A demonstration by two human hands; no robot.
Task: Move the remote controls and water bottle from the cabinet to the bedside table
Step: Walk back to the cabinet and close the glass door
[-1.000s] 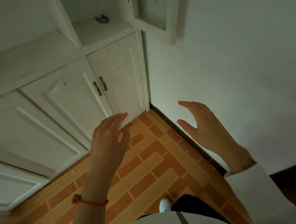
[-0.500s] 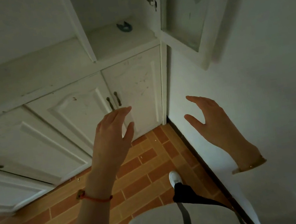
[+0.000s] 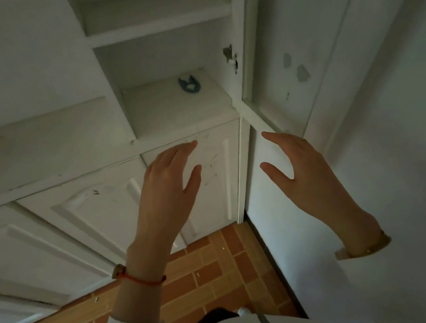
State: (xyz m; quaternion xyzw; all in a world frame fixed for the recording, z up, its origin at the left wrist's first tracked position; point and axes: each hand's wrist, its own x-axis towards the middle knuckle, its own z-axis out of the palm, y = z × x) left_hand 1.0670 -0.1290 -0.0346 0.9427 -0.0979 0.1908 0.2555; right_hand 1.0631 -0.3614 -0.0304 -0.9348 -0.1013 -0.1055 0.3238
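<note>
Both grips empty, fingers spread | left hand [image 3: 167,188] | right hand [image 3: 301,172] | white cabinet [image 3: 161,18]

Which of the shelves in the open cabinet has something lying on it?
The lower shelf, level with the counter, holds a small dark teal object. The shelf above it shows nothing on it.
</note>
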